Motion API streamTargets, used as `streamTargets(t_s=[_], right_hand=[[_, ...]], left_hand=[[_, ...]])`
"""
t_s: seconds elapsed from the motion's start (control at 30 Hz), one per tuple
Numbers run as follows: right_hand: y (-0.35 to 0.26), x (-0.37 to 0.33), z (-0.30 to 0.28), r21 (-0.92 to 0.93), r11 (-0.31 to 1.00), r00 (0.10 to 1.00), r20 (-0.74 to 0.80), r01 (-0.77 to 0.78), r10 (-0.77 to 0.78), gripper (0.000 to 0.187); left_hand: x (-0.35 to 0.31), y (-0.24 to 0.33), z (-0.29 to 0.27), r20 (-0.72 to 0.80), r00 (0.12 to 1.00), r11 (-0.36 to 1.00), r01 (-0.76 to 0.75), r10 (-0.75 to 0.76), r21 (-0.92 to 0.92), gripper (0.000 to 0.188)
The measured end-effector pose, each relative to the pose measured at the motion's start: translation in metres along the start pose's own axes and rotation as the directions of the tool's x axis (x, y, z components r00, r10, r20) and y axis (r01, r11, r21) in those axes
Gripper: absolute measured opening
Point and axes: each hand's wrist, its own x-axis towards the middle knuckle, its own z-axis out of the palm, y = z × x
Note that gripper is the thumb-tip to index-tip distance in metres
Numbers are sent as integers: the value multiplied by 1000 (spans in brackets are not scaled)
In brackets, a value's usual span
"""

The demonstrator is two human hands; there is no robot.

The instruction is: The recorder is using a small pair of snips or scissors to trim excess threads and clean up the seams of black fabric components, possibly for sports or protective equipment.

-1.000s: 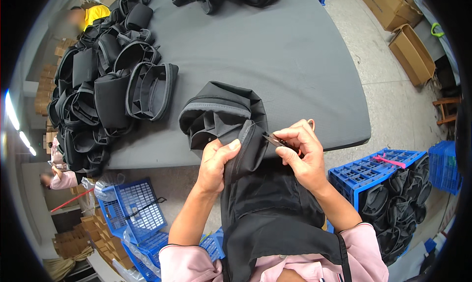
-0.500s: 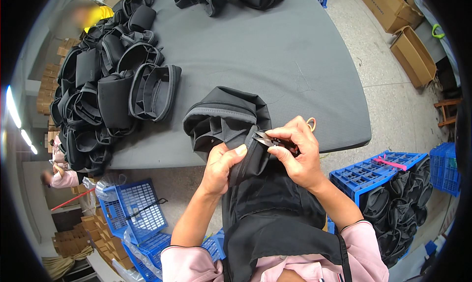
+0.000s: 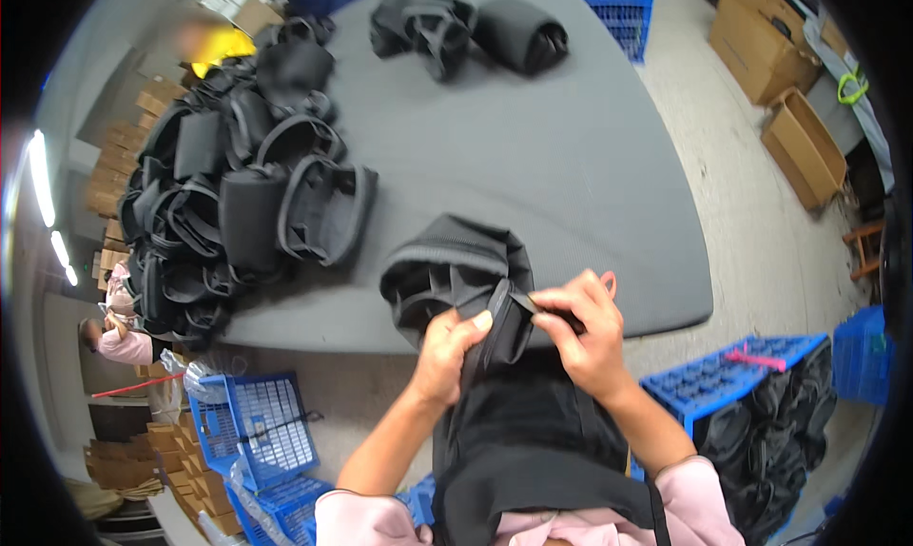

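Note:
A black zippered pouch [image 3: 455,251], its top gaping with dividers inside, lies at the table's near edge. My left hand [image 3: 449,351] is closed on its near side, thumb pressed beside the zipper. To the right, my right hand [image 3: 582,329] is closed, with thumb and forefinger together at the pouch's dark edge by the zipper end. It keeps hold of small thread snips, whose orange-red handle loop [image 3: 609,283] shows behind the fingers. The snips' blades are mostly hidden and blurred, so I cannot tell whether they touch the fabric.
A heap of black pouches [image 3: 252,218] covers the grey table's [image 3: 609,185] left side; more pouches [image 3: 518,34] lie at its far end. Blue crates [image 3: 276,422] stand lower left, and a blue crate of pouches [image 3: 732,370] stands lower right. Cardboard boxes [image 3: 804,146] sit beyond. Other people are at left.
The view has shifted, so the table things sit lower. The snips' metal blades, visible before at the zipper, are now hidden; my right thumb and forefinger have closed at the pouch's edge.

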Motion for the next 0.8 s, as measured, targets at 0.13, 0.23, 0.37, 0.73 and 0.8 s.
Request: streamTargets(t_s=[0.13,0.23,0.37,0.73,0.8], right_hand=[[-26,-19,-20,127,990,998,-10,-61,62,33],[-25,-19,1,150,988,998,41,47,-54,49],[9,-11,18,58,993,994,-30,-103,105,39],[42,34,42,484,802,927,53,-350,372,17],[32,37,37,490,801,931,66,-343,359,13]], left_hand=[[5,21,20,-255,956,909,-231,146,-346,29],[35,21,24,-359,911,870,-336,203,-361,27],[66,23,12,-307,939,892,-267,156,-365,24],[70,45,1,272,960,433,-272,63,859,32],[62,51,0,354,934,340,-346,42,874,41]])
